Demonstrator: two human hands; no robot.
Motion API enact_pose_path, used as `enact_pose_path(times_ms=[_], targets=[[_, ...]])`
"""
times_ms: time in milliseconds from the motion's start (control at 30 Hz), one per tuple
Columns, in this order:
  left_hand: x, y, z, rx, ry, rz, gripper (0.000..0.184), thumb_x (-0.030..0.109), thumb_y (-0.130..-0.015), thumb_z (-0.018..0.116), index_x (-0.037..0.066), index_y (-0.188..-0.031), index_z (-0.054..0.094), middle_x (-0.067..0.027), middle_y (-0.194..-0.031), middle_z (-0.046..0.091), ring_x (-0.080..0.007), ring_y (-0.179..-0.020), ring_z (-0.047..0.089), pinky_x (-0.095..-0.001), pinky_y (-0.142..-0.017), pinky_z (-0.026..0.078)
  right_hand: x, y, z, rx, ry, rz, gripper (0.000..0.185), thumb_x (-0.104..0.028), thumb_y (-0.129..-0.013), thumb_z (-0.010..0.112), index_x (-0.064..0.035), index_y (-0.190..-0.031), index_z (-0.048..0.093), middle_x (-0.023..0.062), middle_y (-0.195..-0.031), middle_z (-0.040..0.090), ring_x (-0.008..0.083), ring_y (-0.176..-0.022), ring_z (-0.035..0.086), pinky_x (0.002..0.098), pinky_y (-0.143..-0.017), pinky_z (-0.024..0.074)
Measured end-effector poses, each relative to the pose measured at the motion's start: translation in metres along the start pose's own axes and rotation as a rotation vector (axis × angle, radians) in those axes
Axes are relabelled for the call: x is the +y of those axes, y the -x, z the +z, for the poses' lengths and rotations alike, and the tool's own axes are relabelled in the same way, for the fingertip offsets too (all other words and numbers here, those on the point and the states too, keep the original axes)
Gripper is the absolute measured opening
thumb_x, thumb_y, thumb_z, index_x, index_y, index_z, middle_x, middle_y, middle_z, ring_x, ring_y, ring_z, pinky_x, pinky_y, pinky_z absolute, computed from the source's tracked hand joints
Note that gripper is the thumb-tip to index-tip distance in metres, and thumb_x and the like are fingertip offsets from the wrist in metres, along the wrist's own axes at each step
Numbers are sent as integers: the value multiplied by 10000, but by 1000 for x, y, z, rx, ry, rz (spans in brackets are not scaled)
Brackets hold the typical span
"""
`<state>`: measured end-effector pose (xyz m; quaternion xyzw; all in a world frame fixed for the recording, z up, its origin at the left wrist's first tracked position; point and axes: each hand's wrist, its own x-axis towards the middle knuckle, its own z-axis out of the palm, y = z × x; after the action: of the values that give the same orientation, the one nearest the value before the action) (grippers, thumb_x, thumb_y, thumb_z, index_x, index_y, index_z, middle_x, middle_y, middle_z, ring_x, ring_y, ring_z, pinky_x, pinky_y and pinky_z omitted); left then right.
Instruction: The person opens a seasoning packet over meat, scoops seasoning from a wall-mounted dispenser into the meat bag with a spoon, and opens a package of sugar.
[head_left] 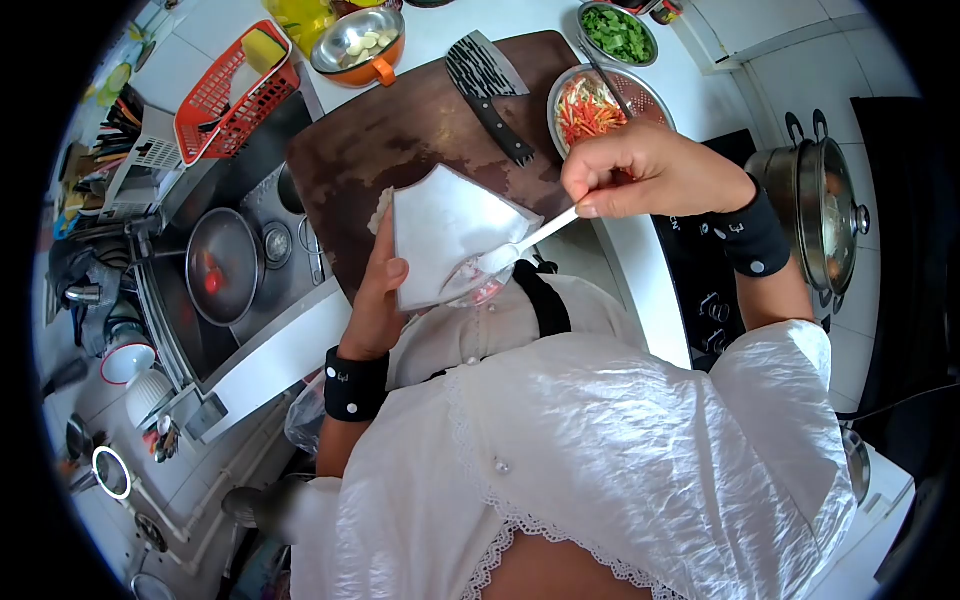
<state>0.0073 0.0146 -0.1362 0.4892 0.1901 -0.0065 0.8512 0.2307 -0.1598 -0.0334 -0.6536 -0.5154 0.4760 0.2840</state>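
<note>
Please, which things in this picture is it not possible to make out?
All in the head view:
- Left hand: most fingers hidden behind the silvery packet.
- Packet's contents: mostly hidden by its wall and the white spoon.
- Food in the pot: blurred by the glass lid.
- Yellow container: cut off by the top edge.

A kitchen, shown by the sink basin (215, 345), cutting board (350, 150), cleaver (485, 75) and lidded pot (828, 215).

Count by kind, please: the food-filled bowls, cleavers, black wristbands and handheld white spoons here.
Food-filled bowls: 3 (orange bowl, bowl of greens, bowl of shreds)
Cleavers: 1
Black wristbands: 2 (left wristband, right wristband)
White spoons: 1
Total: 7
</note>
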Motion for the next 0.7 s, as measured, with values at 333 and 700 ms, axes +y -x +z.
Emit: enact_pose_path(times_ms=[333, 700], targets=[[-7, -2, -4, -102, 149, 83, 1046, 454, -555, 710, 94, -1379, 176, -114, -1326, 344, -251, -1235, 372, -354, -1005, 326, -20, -7, 9, 204, 77, -139, 68, -69, -818, 601, -42, -819, 539, -34, -664, 513, 51, -610, 455, 192, -561, 368], [-4, -19, -7, 49, 183, 190, 899, 287, -642, 620, 102, -1386, 151, -119, -1330, 336, -260, -1232, 377, -369, -1015, 333, -37, -6, 29, 564, 502, -257, 103, -70, -735, 597, -44, -792, 516, 79, -647, 519, 247, -588, 538, 316, -515, 418]])
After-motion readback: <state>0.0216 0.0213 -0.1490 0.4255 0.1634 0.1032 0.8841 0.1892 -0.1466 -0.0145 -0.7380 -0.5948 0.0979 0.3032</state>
